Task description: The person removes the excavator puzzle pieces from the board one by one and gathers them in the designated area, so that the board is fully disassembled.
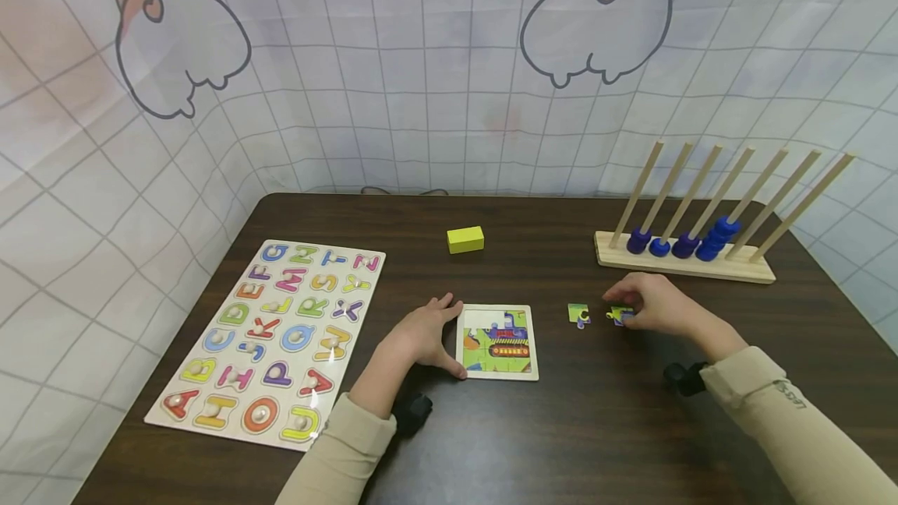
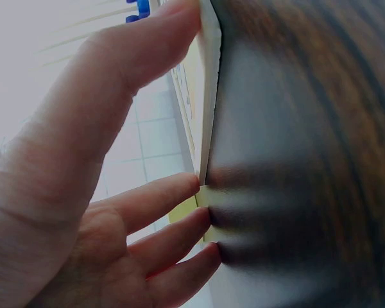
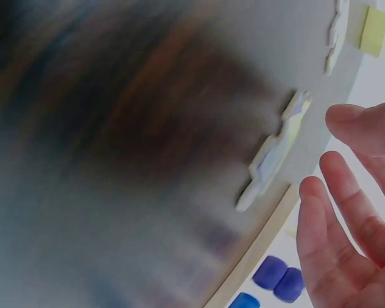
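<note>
A small square jigsaw board, partly filled with a tractor-like picture, lies on the table. The upper left of its frame is bare. My left hand is spread along the board's left side, thumb at the near corner and index fingertip at the far corner. In the left wrist view the thumb overlaps the board's edge; the other fingertips touch the table. My right hand hovers beside a puzzle piece, fingers bent but apart. The right wrist view shows that piece below the fingertips. Another piece lies left of it.
An alphabet peg board covers the table's left part. A yellow block stands beyond the jigsaw. At the back right is a wooden rack with upright rods and blue and purple beads. A white checked curtain hangs behind the table.
</note>
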A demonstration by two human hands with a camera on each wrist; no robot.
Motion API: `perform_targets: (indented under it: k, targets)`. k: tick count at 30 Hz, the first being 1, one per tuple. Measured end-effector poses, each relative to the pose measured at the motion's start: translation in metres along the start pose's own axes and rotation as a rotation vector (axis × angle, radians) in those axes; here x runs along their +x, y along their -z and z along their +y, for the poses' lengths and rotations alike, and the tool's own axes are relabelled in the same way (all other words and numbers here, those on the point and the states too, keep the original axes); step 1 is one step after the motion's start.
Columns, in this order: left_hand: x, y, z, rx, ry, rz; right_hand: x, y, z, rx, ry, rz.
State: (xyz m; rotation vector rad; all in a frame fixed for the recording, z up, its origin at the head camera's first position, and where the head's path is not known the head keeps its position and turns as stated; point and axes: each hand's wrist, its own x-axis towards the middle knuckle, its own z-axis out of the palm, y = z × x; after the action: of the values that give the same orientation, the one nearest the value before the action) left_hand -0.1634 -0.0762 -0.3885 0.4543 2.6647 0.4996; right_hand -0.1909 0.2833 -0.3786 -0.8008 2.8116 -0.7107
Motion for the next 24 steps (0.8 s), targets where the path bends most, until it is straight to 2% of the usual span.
perform_targets:
  k: [6, 14, 24]
  targets:
    - [0.001, -0.001, 0.0, -0.001, 0.001, 0.003, 0.008, -0.004, -0.01, -0.013, 0.038, 0.025]
    - [0.001, -0.001, 0.0, 0.004, -0.007, -0.001, 0.02, -0.013, -0.027, 0.027, 0.073, 0.03]
    - [-0.001, -0.002, -0.001, -0.009, -0.022, 0.017, 0.039, -0.029, -0.05, 0.076, 0.075, -0.02]
